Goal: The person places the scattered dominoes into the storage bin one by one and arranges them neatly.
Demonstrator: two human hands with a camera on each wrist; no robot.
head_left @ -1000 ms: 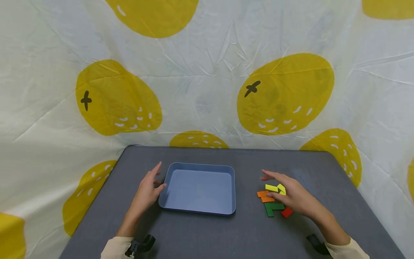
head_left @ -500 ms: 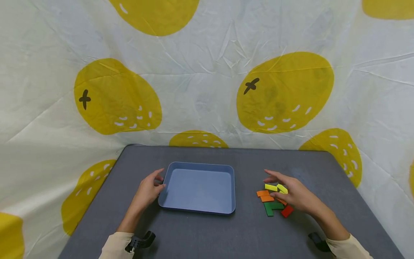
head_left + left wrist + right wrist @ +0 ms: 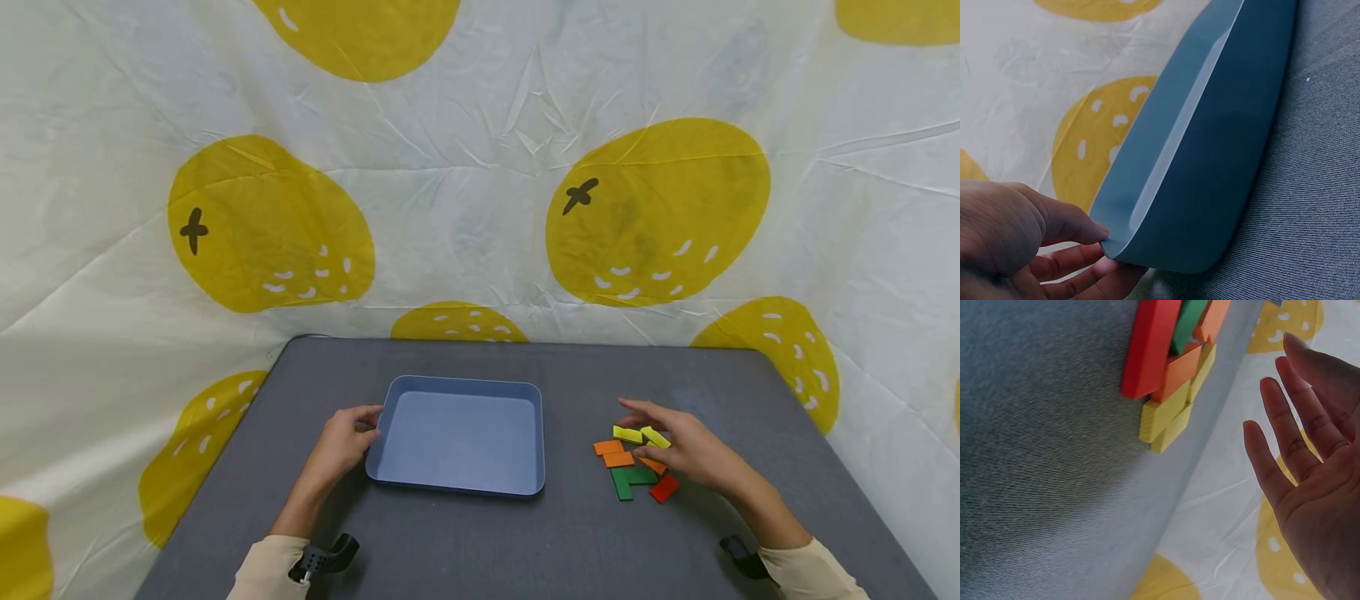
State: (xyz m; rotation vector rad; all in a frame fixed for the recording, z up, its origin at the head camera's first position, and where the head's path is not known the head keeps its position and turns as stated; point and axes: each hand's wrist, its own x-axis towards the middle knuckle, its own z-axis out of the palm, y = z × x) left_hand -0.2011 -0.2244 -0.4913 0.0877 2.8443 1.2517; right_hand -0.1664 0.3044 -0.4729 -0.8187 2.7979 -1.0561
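Observation:
A blue rectangular tray (image 3: 457, 442) lies on the dark grey table. My left hand (image 3: 341, 446) pinches its left side: in the left wrist view the thumb (image 3: 1091, 232) meets the tray's rim (image 3: 1124, 249) and the other fingers curl against the outer wall. My right hand (image 3: 693, 450) hovers over a cluster of small flat wooden blocks, fingers relaxed and holding nothing. Yellow blocks (image 3: 627, 434) lie at the back, orange blocks (image 3: 618, 459) in the middle, green blocks (image 3: 622, 485) and a red block (image 3: 664, 488) in front. The hand hides some of them.
Behind the table (image 3: 480, 542) hangs a white cloth (image 3: 465, 233) with large yellow fruit prints; it also runs down both sides. Dark straps (image 3: 322, 562) circle the wrists, below cream sleeves (image 3: 270, 571).
My left fingers have come down and closed on the tray's left edge. The right hand has drifted slightly to the right over the blocks, uncovering more of them.

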